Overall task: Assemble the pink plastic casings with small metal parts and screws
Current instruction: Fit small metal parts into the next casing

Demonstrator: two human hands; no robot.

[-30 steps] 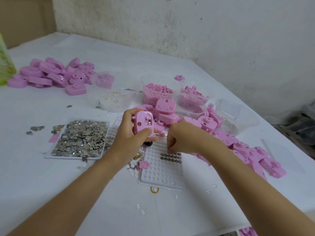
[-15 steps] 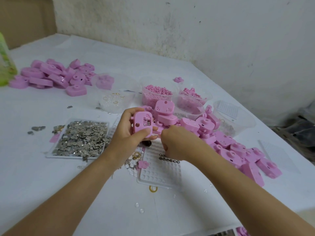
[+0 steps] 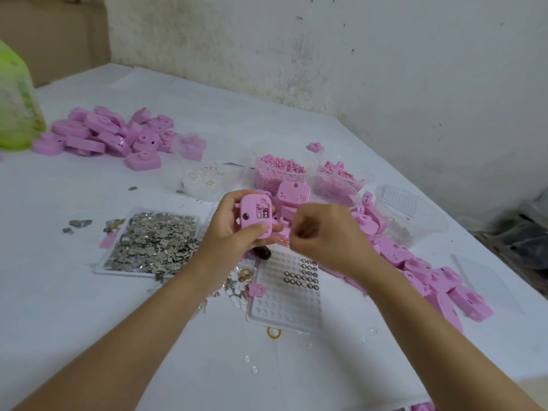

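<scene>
Head camera, at the white table (image 3: pixel 74 307): my left hand (image 3: pixel 228 229) holds one pink casing (image 3: pixel 255 216) up off the surface. It sits above the gap between the tray (image 3: pixel 98 269) of loose metal parts (image 3: pixel 154 241) and the white grid tray (image 3: pixel 284 310). My fingers curl over its top and left edge, and my thumb presses across its lower face. The casing's back is turned toward me, showing a dark round hole and a small window with metal inside.

My right hand (image 3: pixel 326 235) is just beside it, with the fingers drawn in tight toward the casing's lower right corner. Whether they pinch a screw or a part I cannot tell; anything there is too small to make out.

I judge the casing to be a light, stiff, hollow moulding with a smooth skin. It is easy to lift, but likely to twist in the hand if I push on it from one side. The edges look like the place to hold it, as my left hand does, which leaves the window and hole clear for the work. The metal parts look thin, light and slippery. They call for a fingertip pinch and would scatter at a careless touch.

More casings lie heaped along the right (image 3: pixel 415 262) and at the far left (image 3: pixel 103 134). A few small rings (image 3: pixel 301 274) sit in the grid tray.
</scene>
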